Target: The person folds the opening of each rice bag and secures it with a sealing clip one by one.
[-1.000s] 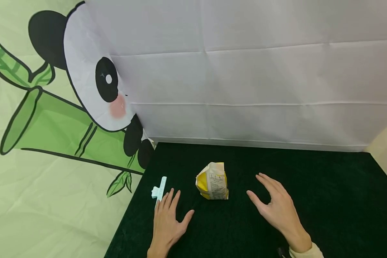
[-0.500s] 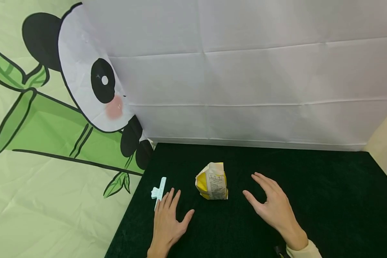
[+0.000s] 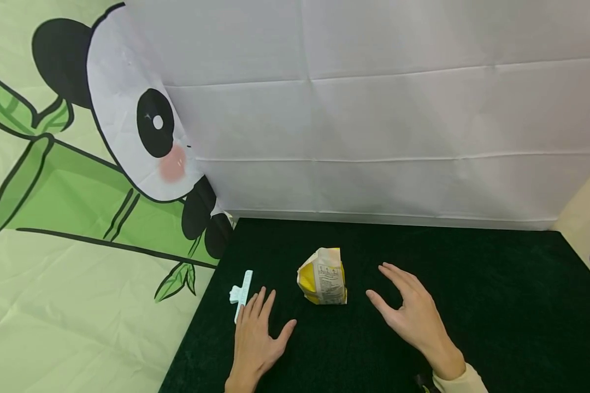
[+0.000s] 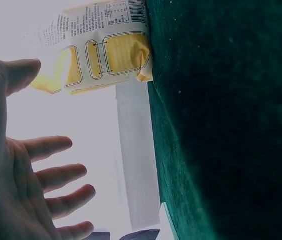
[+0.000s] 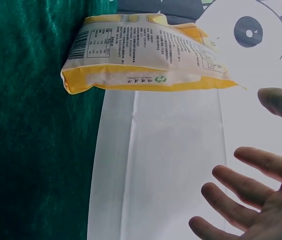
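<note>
the dark green cloth on the table [image 3: 496,284] spreads out below me, and the bag [image 3: 323,277] on it is what i measure everything else by. closest in, to the right of the bag and well on the near side of it, a pale cream sleeve [image 3: 461,382] ends at a wrist, with a small dark thing [image 3: 425,383] beside it that i cannot make out. the left hand [image 3: 258,341] lies nearer than the bag and to its left, back showing, fingers long and loosely fanned, thumb stretched toward the bag's side. the right hand [image 3: 415,314] is to the right of the bag and slightly nearer, its fingers reaching out in a gentle curve with the thumb well parted from them. the hands are apart from each other and from the bag. left of the bag lies a pale blue clip [image 3: 243,295], its near end right by the left fingertips; whether they touch i cannot tell. the bag itself stands upright between the hands, a bit farther off, white and yellow with small print, a barcode low down and a narrowing top. behind the bag hangs a creased white sheet [image 3: 373,120]; beyond it to the left, a painted panda [image 3: 128,131] over green bamboo [image 3: 78,191].
</note>
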### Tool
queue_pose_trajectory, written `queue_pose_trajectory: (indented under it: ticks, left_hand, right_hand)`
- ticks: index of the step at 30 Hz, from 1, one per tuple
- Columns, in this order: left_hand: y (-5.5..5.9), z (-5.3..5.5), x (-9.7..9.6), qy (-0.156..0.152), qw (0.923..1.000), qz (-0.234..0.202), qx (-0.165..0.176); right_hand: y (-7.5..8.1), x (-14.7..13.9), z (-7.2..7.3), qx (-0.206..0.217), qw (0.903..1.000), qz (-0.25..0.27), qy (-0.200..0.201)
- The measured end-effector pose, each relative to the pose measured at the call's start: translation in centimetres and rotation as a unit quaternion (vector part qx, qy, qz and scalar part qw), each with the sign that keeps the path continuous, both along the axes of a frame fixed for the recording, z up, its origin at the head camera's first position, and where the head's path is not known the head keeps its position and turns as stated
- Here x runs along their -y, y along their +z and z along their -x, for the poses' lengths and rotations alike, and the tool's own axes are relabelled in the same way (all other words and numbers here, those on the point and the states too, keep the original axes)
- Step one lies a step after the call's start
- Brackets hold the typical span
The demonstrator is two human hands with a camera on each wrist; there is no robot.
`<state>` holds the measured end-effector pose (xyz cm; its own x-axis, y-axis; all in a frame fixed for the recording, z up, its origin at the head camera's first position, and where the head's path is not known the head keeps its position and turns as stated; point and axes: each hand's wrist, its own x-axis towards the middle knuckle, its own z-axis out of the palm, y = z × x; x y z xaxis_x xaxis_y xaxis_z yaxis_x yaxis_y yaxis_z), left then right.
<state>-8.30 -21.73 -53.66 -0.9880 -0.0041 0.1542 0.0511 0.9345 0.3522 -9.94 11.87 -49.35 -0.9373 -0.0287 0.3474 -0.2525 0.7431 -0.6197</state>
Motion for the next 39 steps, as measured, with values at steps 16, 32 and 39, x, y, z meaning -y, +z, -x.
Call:
queue_pose_trajectory:
  ticks: [16, 32, 39]
  left_hand:
    - [0.1, -0.3, 0.9, -0.010, 1.0000, -0.001, -0.002]
    - [0.3, -0.5, 1.8, -0.022, 0.9997, -0.004, -0.004]
    - [0.5, -0.6, 2.1, -0.026, 0.9996, -0.005, -0.005]
  right_hand:
    - [0.1, 2.0, -0.5, 0.013, 0.9997, 0.017, 0.009]
    - [0.0, 3.9, -1.1, 0.012, 0.9997, 0.018, 0.014]
    - [-0.2, 4.8, -1.4, 0.013, 0.9995, 0.023, 0.019]
